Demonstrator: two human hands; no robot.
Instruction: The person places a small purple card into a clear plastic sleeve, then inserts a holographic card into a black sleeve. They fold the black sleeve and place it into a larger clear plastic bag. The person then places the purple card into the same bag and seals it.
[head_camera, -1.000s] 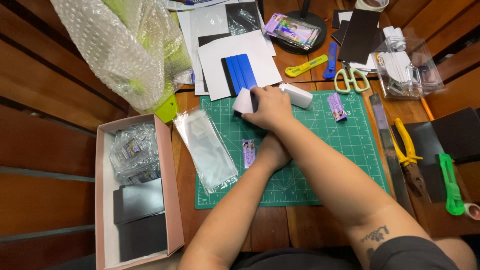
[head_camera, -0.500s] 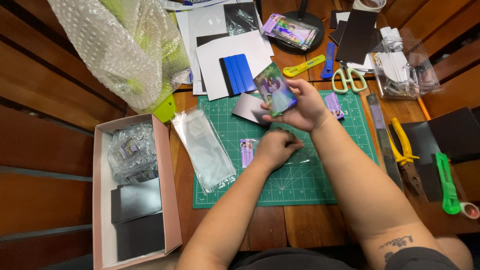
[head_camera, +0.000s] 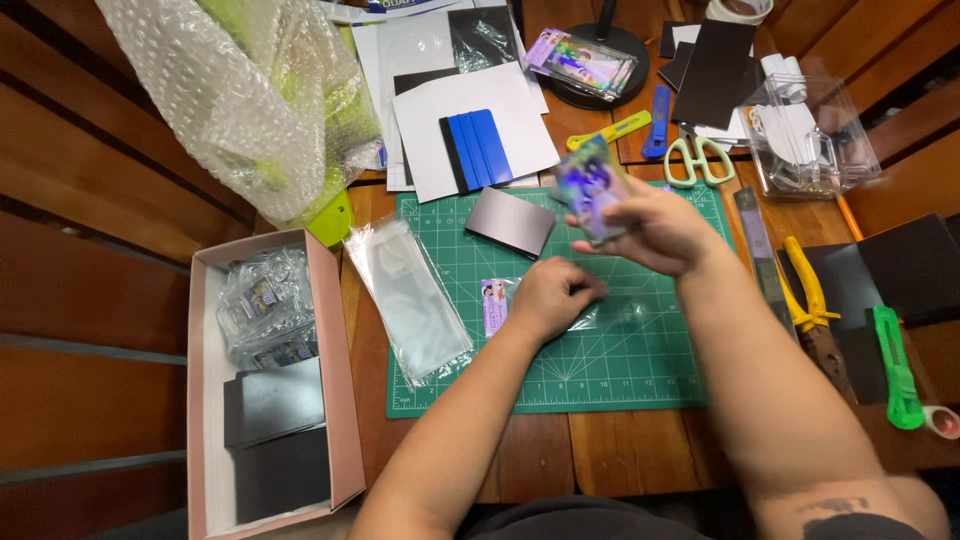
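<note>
card: glossy photo card, blurred, held up above the top edge of the green cutting mat
right hand: grasping the card by its lower end, thumb and fingers pinched
left hand: loosely curled, fingertips pressing a clear sleeve flat on the mat
step: looks like card-into-sleeve, card not yet in
next move needs: sleeve mouth opened and held, card lined up square to it
nearby: small printed card just left of left hand; dark sheet on mat; empty clear bag on mat's left edge; pink box further left
</note>
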